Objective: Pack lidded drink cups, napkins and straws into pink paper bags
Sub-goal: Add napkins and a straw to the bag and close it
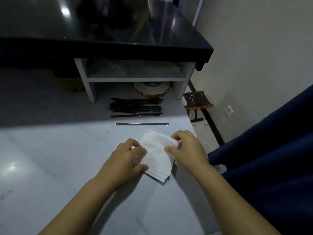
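- Napkins [157,160]: white folded stack, flat on the pale table [50,158] near its right edge, one corner pointing back at the person. The far end of the top sheet is lifted a little.
- Left hand [127,158]: at the napkins' left edge, fingers curled, thumb and fingertips pinching the near-left side of the stack.
- Right hand [188,150]: at the napkins' right edge, thumb lying on the top sheet, fingers curled over the far-right corner, pinching it.
- Both forearms are bare and come in from the near side of the napkins.
- Loose straw [142,123]: black, in a clear wrapper, flat on the table just beyond the napkins, lying crosswise and not touching them.
- Straw pile [136,107]: black straws further beyond the napkins, behind the loose straw, mostly parallel to it, a few crossed.
- Tape roll [151,89]: pale roll past the straw pile, tucked in under the lower shelf of the white rack [135,79].
- The white rack stands at the back of the table, straight beyond the napkins. Stuff on its upper shelf is too blurred to tell.
- Black top [101,31]: glossy slab sitting on the rack, overhanging it.
- Blue cloth [271,150]: dark, right of the napkins, off the table edge.
- Stool [197,100]: small, wooden, woven seat, on the floor beyond and right of the napkins.
- Wall socket [229,109]: white, low on the wall, right of the stool.
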The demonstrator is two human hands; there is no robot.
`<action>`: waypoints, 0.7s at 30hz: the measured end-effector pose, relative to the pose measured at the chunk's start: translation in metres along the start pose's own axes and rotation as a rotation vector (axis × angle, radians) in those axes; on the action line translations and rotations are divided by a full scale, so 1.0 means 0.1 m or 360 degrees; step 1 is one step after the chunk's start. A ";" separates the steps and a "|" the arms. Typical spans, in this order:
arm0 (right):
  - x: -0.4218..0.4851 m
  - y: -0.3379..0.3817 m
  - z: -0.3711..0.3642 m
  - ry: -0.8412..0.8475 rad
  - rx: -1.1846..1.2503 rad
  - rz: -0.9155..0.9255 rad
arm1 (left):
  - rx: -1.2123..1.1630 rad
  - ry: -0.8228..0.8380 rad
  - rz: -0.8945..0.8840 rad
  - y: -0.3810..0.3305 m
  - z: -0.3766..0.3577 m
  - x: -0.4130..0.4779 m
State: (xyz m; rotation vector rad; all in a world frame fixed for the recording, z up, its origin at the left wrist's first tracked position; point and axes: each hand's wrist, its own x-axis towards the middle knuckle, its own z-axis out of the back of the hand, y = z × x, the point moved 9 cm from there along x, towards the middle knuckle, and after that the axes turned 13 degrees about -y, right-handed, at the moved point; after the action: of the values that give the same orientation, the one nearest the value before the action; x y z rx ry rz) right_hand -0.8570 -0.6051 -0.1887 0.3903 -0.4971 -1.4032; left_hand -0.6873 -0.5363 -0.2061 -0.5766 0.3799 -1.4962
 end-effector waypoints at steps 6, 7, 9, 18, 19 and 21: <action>0.07 -0.01 0.09 -0.0134 0.0136 0.0061 | -0.0034 -0.0077 0.0033 -0.02 0.02 -0.04; 0.06 -0.03 0.07 -0.0106 0.0181 0.0037 | -0.0046 -0.0091 0.0037 -0.01 0.04 -0.03; 0.05 -0.05 0.04 -0.0052 0.0257 0.0001 | -0.0087 -0.0134 0.0055 0.01 0.08 -0.02; 0.02 -0.11 0.08 -0.0067 0.0245 0.0028 | -0.0231 -0.0229 0.0111 0.06 0.20 0.03; 0.02 -0.09 0.08 -0.0090 0.0209 0.0070 | -0.0232 -0.0233 0.0104 0.06 0.21 0.04; 0.02 -0.05 0.13 -0.0184 0.0171 0.0161 | -0.0235 -0.0242 0.0092 0.04 0.23 0.06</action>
State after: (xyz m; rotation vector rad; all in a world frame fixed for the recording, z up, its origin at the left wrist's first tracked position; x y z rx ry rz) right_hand -0.8679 -0.6068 -0.1798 0.3665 -0.6797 -1.3093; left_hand -0.6704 -0.5393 -0.1897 -0.7854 0.3870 -1.3666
